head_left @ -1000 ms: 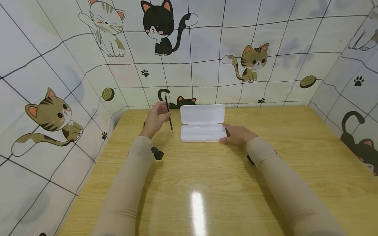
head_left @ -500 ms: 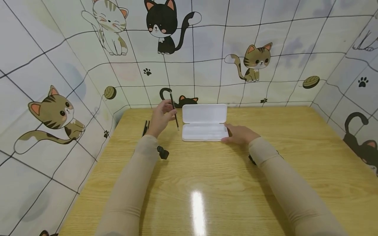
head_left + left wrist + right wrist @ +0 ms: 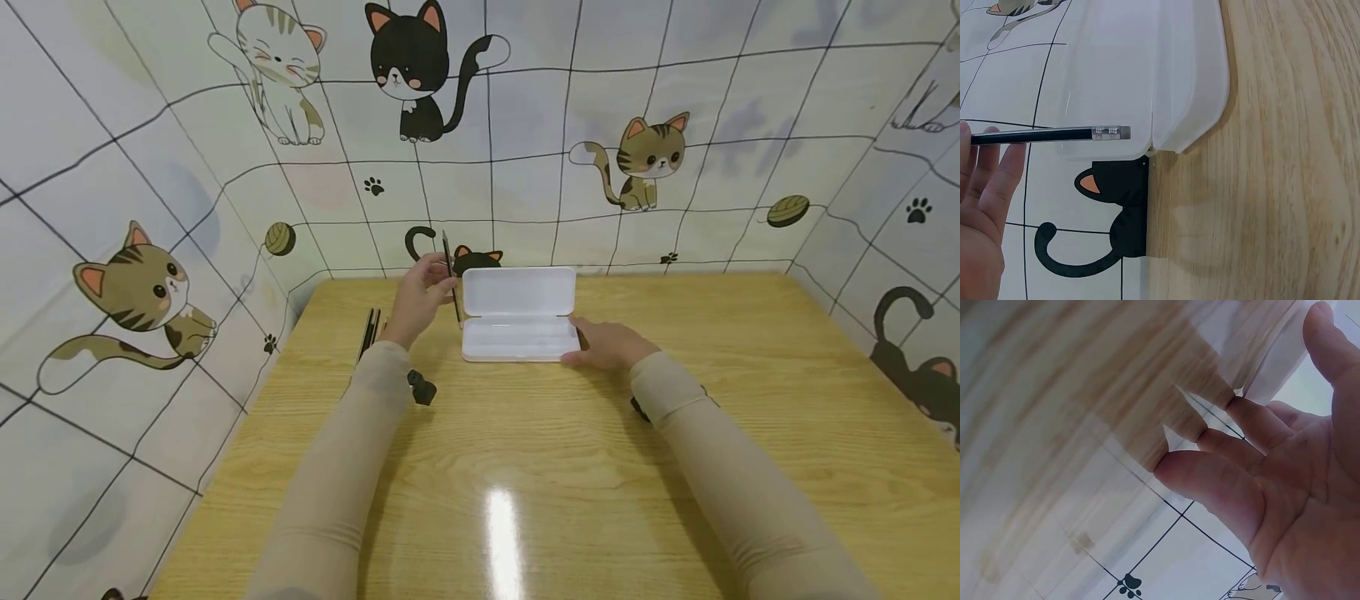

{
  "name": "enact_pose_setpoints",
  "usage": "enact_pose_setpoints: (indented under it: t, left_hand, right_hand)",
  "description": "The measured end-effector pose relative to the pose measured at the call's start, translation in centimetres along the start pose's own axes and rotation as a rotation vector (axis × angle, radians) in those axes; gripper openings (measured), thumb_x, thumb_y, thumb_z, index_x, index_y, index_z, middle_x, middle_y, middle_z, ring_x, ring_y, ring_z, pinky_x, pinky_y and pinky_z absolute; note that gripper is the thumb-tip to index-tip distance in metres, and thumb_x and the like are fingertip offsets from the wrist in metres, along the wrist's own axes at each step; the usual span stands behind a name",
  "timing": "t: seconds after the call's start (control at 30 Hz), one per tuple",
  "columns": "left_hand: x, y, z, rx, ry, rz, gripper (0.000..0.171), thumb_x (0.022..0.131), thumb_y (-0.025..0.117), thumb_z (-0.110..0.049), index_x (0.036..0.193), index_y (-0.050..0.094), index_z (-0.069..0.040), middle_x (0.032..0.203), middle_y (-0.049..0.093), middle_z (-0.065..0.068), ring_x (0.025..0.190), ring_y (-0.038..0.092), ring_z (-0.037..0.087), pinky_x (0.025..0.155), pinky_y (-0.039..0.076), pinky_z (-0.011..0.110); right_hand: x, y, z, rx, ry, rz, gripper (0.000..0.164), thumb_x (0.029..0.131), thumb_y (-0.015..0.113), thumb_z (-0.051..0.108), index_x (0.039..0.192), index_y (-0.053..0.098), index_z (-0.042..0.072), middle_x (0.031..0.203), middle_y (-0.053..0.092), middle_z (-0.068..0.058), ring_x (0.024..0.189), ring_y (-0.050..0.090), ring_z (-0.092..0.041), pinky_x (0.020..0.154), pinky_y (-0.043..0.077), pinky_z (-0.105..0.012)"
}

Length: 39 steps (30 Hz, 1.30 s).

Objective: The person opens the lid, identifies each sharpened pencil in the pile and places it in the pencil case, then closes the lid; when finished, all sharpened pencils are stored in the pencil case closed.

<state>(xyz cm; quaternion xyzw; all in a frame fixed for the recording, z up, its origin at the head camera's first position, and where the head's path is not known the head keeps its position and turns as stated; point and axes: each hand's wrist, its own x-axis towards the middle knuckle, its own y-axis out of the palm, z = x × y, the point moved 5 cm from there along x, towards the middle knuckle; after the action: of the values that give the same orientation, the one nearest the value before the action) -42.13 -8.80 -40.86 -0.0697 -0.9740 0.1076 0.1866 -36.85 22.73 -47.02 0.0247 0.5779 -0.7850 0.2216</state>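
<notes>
My left hand (image 3: 420,298) pinches a black pencil (image 3: 456,307), held up off the table just left of an open white pencil case (image 3: 519,354). In the left wrist view the pencil (image 3: 1041,135) has a metal band and a grey eraser, which overlaps the case's lid (image 3: 1110,75). At the case's right end, my right hand (image 3: 611,343) grips the lower tray with thumb in front and fingers behind. The right wrist view has that hand's (image 3: 1297,481) fingertips touching the tabletop, its thumb beside the white case wall (image 3: 1279,356).
Dark pencils (image 3: 368,332) lie left of my left wrist, partly covered by the arm. A wood-grain table (image 3: 480,442) runs back to a wall covering (image 3: 525,192) printed with cats. Small black wrist devices (image 3: 422,389) hang under both sleeves.
My left hand has carried the pencil rightward, up to the left side of the case. More of the pencils on the table show now. The right hand keeps its place.
</notes>
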Motion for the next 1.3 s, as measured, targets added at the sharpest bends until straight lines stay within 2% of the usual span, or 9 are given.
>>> enact_pose_setpoints:
  t: [0.17, 0.43, 0.7, 0.93, 1.1, 1.3]
  left_hand:
    - [0.3, 0.5, 0.4, 0.019, -0.003, -0.001, 0.039, 0.098, 0.066, -0.002, 0.135, 0.056, -0.007, 0.112, 0.061, 0.014, 0.109, 0.066, 0.028, 0.082, 0.060, 0.038]
    - [0.3, 1.2, 0.5, 0.031, 0.031, 0.008, 0.033, 0.096, 0.068, -0.001, 0.128, 0.060, -0.007, 0.108, 0.064, 0.014, 0.103, 0.068, 0.028, 0.078, 0.061, 0.034]
    - [0.2, 1.9, 1.2, 0.037, 0.014, 0.028, 0.031, 0.096, 0.068, -0.001, 0.125, 0.060, -0.006, 0.105, 0.063, 0.013, 0.103, 0.068, 0.027, 0.080, 0.060, 0.033]
    - [0.1, 1.8, 2.2, 0.044, 0.020, 0.052, 0.034, 0.096, 0.068, -0.002, 0.128, 0.057, 0.003, 0.105, 0.063, 0.014, 0.101, 0.068, 0.029, 0.080, 0.060, 0.035]
    - [0.0, 1.8, 2.8, 0.042, 0.006, 0.058, 0.035, 0.097, 0.068, -0.003, 0.130, 0.058, 0.002, 0.108, 0.063, 0.014, 0.102, 0.067, 0.029, 0.080, 0.060, 0.034]
    - [0.1, 2.2, 2.9, 0.070, 0.001, 0.064, 0.038, 0.097, 0.068, -0.005, 0.133, 0.060, -0.002, 0.112, 0.063, 0.015, 0.107, 0.066, 0.030, 0.081, 0.060, 0.035]
  right_hand:
    - [-0.1, -0.1, 0.0, -0.006, -0.009, 0.000, 0.094, 0.098, 0.060, 0.056, 0.163, 0.014, 0.007, 0.161, 0.030, -0.024, 0.143, 0.035, -0.048, 0.114, 0.030, -0.062]
    - [-0.1, 0.0, 0.0, -0.003, -0.008, -0.002, 0.094, 0.098, 0.060, 0.057, 0.163, 0.014, 0.007, 0.161, 0.031, -0.024, 0.143, 0.035, -0.048, 0.114, 0.030, -0.062]
    - [0.0, 0.2, -0.2, -0.004, -0.019, -0.008, 0.094, 0.098, 0.060, 0.057, 0.163, 0.014, 0.007, 0.161, 0.031, -0.023, 0.143, 0.036, -0.046, 0.114, 0.031, -0.061]
    - [-0.1, 0.1, -0.2, -0.008, -0.013, -0.014, 0.094, 0.097, 0.060, 0.057, 0.163, 0.014, 0.007, 0.161, 0.031, -0.024, 0.142, 0.036, -0.047, 0.114, 0.031, -0.061]
    - [-0.2, 0.1, 0.0, 0.002, -0.006, -0.011, 0.094, 0.097, 0.060, 0.058, 0.163, 0.014, 0.009, 0.161, 0.032, -0.022, 0.142, 0.037, -0.046, 0.114, 0.031, -0.061]
    - [-0.3, 0.1, 0.0, -0.005, -0.003, -0.016, 0.094, 0.098, 0.058, 0.058, 0.163, 0.014, 0.008, 0.161, 0.032, -0.023, 0.141, 0.038, -0.046, 0.113, 0.032, -0.061]
